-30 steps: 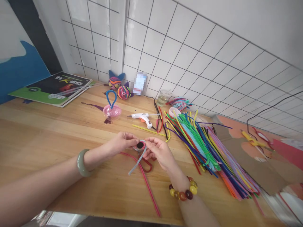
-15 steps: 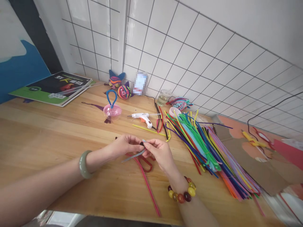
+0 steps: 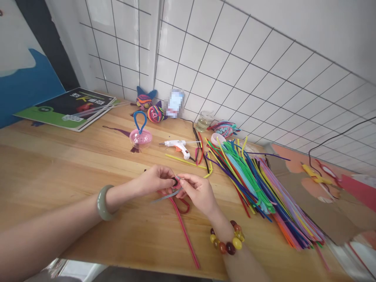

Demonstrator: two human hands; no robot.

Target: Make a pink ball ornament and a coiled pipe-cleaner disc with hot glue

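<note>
My left hand pinches a small black coiled piece, which looks like rolled pipe cleaner. Close against it, my right hand grips a grey pipe cleaner between thumb and fingers, its loose end sticking out to the left. Both hands meet just above the wooden table. Beneath them lie pink-red pipe cleaners that run toward the front edge. A dark red loop also shows there, mostly covered by my hands, so its kind is unclear.
A white glue gun lies behind my hands, beside bent yellow pipe cleaners. Bundled colored pipe cleaners spread to the right. Farther back are a pink clear dish, striped ornaments, a phone, and a glass jar.
The fingers have shifted slightly around the black coil, and the grey pipe cleaner has turned a little flatter. The camera view has moved slightly; the other things lie as before.
</note>
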